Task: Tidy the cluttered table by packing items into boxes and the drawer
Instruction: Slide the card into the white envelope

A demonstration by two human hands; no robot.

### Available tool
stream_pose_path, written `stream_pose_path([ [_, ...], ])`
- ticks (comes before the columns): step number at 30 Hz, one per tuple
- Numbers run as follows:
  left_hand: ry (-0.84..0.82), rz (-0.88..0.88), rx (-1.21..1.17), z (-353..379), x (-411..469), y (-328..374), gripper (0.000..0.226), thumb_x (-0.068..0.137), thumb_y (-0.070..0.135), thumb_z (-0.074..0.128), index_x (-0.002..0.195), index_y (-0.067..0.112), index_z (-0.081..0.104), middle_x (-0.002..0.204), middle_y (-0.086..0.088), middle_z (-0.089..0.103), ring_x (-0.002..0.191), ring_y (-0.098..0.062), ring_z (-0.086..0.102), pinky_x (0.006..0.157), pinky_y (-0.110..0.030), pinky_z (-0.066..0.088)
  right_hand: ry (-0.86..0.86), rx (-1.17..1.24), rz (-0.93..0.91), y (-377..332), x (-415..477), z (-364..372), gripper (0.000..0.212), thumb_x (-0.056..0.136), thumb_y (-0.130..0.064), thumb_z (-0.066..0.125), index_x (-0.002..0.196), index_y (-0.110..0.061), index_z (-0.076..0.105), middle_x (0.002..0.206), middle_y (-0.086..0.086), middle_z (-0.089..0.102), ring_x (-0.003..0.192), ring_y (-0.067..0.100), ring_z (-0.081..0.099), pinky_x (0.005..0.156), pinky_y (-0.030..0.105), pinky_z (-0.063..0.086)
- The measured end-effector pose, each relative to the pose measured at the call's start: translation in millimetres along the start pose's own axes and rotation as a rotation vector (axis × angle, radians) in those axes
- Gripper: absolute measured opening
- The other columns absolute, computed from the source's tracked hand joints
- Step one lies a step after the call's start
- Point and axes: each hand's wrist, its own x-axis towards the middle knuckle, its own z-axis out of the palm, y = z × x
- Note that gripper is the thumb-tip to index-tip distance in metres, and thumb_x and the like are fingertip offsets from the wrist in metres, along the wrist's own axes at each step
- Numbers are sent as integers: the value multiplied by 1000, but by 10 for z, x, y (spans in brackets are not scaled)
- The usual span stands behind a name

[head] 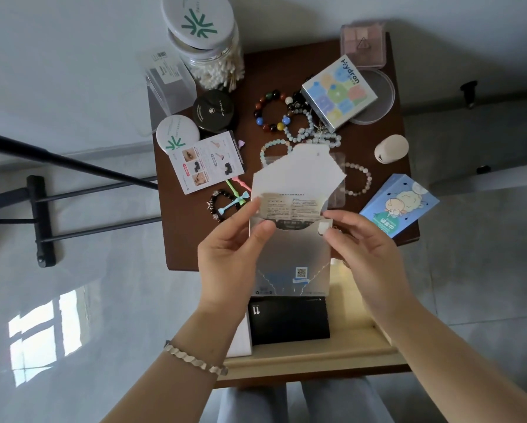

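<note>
Brown table, strewn with bead bracelets and small boxes. Below its near edge, open drawer holding a black box and, just left of it, a white box. At the far left corner, glass jar packed with cotton swabs. Above the table's near edge, silver box, upright, torn top flap raised, printed leaflet standing inside. Left hand pinching the box's left edge, right hand pinching its right edge; hands apart.
</note>
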Motion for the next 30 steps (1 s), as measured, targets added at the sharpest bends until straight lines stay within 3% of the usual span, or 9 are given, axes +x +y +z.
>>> stream_pose_path([
  [2, 19, 1, -34, 24, -8, -11, 25, 66, 10, 68, 80, 30, 73, 84, 12, 74, 82, -5, 68, 74, -19, 55, 27, 43, 6, -2, 16, 11, 19, 85, -10, 60, 88, -28, 66, 94, -10, 68, 76, -3, 61, 55, 7, 44],
  [4, 14, 6, -42, 35, -19, -7, 21, 67, 9, 68, 72, 29, 69, 83, 11, 73, 77, -7, 67, 70, -25, 54, 36, 77, 5, 1, 34, 20, 18, 83, -11, 62, 87, -28, 64, 92, -9, 70, 84, 2, 63, 65, 12, 48],
  [6, -2, -4, -58, 43, -24, -3, 24, 72, 3, 67, 78, 25, 58, 82, 6, 70, 72, -11, 64, 71, -36, 51, 23, 128, 21, 23, 58, 11, 25, 81, -11, 64, 94, -32, 61, 98, -4, 70, 94, 10, 64, 78, 24, 52],
  [8, -2, -15, -64, 36, -20, 3, 30, 74, -2, 66, 87, 21, 52, 85, 1, 69, 70, -13, 63, 70, -38, 51, 0, 124, 31, 27, 71, 7, 29, 77, -16, 66, 99, -35, 62, 101, -1, 70, 99, 14, 64, 81, 29, 53],
  [11, -4, -56, -8, 9, -13, 11, 33, 81, -11, 59, 90, 20, 62, 81, 6, 71, 66, -10, 63, 55, -20, 50, -17, 137, 41, 19, 68, 7, 19, 79, -13, 62, 92, -27, 67, 94, -5, 71, 93, 15, 64, 68, 23, 54],
  [16, 21, -156, 17, -14, -4, 8, 29, 87, -9, 51, 83, 16, 67, 77, 6, 73, 64, -9, 66, 49, -19, 49, 27, 85, 72, 66, 30, 79, 20, 85, -5, 58, 87, -25, 62, 84, -9, 69, 86, 14, 62, 62, 24, 47],
  [21, 41, -211, -46, -13, -24, -22, 29, 89, -2, 53, 79, 18, 73, 99, 3, 74, 81, -13, 71, 57, -22, 55, 110, 109, 50, 134, -11, 209, 27, 84, -1, 59, 79, -28, 62, 80, -12, 71, 83, 12, 64, 70, 29, 54],
  [26, -138, -279, -118, -82, 16, 11, 28, 92, 8, 47, 104, 13, 72, 104, -8, 72, 99, -23, 65, 85, -33, 52, 173, 167, 128, 223, -5, 192, 28, 87, -2, 56, 82, -29, 62, 76, -14, 70, 85, 18, 64, 81, 51, 51],
  [30, -253, -390, -188, -95, 86, 115, 28, 87, 12, 49, 91, 17, 76, 105, -5, 72, 90, -21, 65, 71, -29, 56, 138, 214, 206, 238, 43, 145, 27, 90, -11, 55, 80, -35, 60, 89, -10, 70, 98, 23, 64, 84, 51, 52],
])
